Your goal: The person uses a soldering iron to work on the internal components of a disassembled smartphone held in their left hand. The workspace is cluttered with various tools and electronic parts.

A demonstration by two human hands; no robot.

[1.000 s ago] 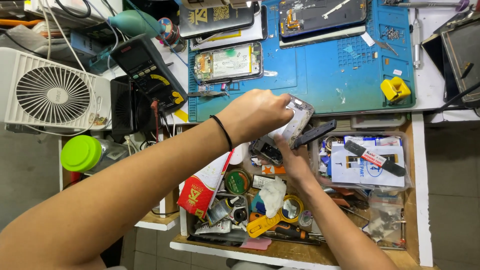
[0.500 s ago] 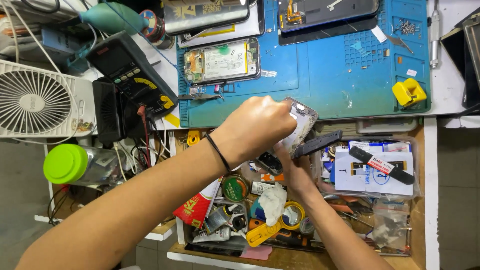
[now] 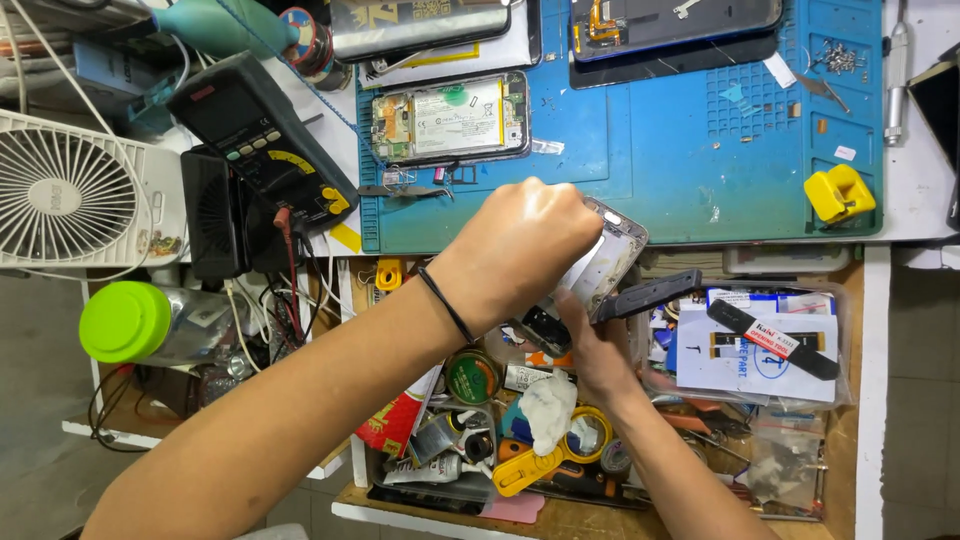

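Observation:
My left hand (image 3: pixel 520 245), with a black band on the wrist, grips a silver phone frame (image 3: pixel 608 258) held above the open drawer at the front edge of the blue work mat (image 3: pixel 640 180). My right hand (image 3: pixel 592 345) comes up from below and touches the frame's lower end, with its fingers partly hidden behind the frame. An opened phone with its battery showing (image 3: pixel 450 118) lies on the mat just beyond my left hand.
A black multimeter (image 3: pixel 262 140) and white fan (image 3: pixel 70 195) sit at left, with a green-lidded bottle (image 3: pixel 130 322) below. The drawer holds tins, a yellow magnifier (image 3: pixel 545 455), a black strip tool (image 3: pixel 650 295) and parts packets (image 3: pixel 760 350). A yellow block (image 3: pixel 838 192) rests on the mat.
Both hands stay on the phone frame in much the same grip. The view has shifted slightly; nothing is picked up or let go.

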